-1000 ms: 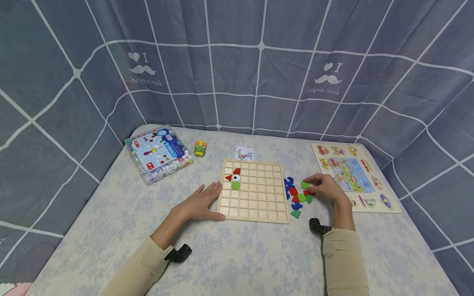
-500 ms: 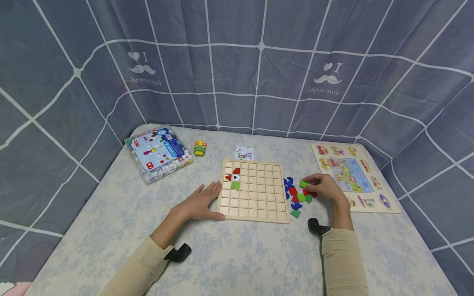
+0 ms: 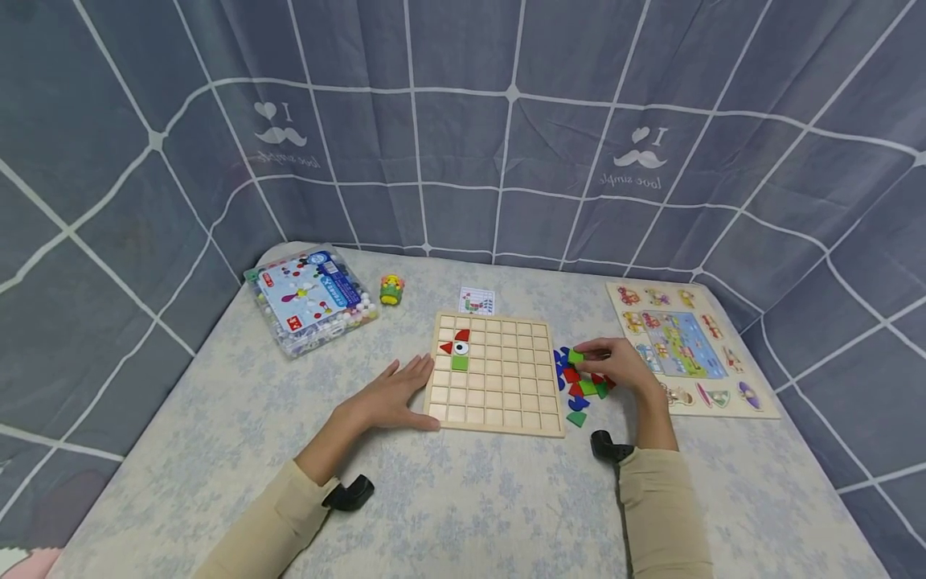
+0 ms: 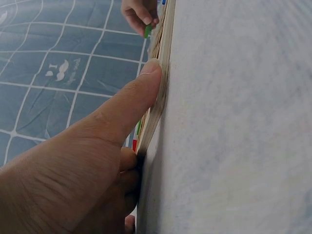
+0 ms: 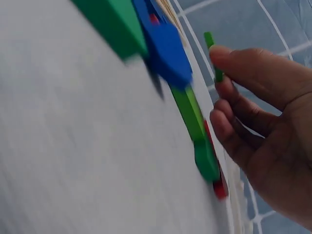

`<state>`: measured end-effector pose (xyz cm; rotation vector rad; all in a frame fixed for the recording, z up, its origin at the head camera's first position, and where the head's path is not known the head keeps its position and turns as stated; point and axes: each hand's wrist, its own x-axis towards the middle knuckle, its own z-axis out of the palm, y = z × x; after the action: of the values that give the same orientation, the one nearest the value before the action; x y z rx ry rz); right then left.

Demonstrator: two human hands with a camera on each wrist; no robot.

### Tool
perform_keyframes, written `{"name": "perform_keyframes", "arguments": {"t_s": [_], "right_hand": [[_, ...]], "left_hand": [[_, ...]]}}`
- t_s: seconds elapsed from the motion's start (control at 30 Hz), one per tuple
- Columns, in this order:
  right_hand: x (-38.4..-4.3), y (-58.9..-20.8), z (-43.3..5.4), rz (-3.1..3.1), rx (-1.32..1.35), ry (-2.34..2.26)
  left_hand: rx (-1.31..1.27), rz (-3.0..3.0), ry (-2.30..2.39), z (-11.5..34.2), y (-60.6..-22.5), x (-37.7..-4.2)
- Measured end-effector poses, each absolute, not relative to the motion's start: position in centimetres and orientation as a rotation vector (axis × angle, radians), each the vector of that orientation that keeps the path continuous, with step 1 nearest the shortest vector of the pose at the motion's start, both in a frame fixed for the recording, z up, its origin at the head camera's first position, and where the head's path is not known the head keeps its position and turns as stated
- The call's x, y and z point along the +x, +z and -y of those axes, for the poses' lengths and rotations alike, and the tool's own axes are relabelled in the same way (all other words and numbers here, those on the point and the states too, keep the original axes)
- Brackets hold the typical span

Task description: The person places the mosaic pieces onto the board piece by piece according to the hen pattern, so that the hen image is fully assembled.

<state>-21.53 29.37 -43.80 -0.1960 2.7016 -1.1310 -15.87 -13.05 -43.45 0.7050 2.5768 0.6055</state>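
A wooden grid board (image 3: 504,378) lies mid-table. On its upper left sit a red quarter-round piece (image 3: 462,334), a red triangle (image 3: 445,348), a white eye tile (image 3: 460,348) and a green square (image 3: 459,363). My left hand (image 3: 394,396) rests at the board's left edge, fingers extended, thumb at the near corner. My right hand (image 3: 620,366) pinches a light green square tile (image 3: 575,357) between thumb and fingers, raised off the table in the right wrist view. Below it lies a loose pile of red, green and blue pieces, with a dark green piece (image 3: 576,419) nearest me.
A small picture card (image 3: 477,301) lies behind the board. At the back left are a clear box of beads (image 3: 311,301) and a small yellow-green toy figure (image 3: 391,289). A wooden picture puzzle (image 3: 690,350) lies on the right, beside my right forearm.
My right hand has lifted the green square tile from the pile's far right side and carried it left towards the board. The left hand stays in place.
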Motion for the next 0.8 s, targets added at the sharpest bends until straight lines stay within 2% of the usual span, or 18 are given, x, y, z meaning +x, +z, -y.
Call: {"name": "perform_keyframes", "arguments": {"t_s": [0.8], "right_hand": [[-21.6, -42.1, -17.3, -2.527, -0.528, -1.308]], "left_hand": [[0.696, -2.584, 0.595, 12.9, -43.8, -16.0]]}}
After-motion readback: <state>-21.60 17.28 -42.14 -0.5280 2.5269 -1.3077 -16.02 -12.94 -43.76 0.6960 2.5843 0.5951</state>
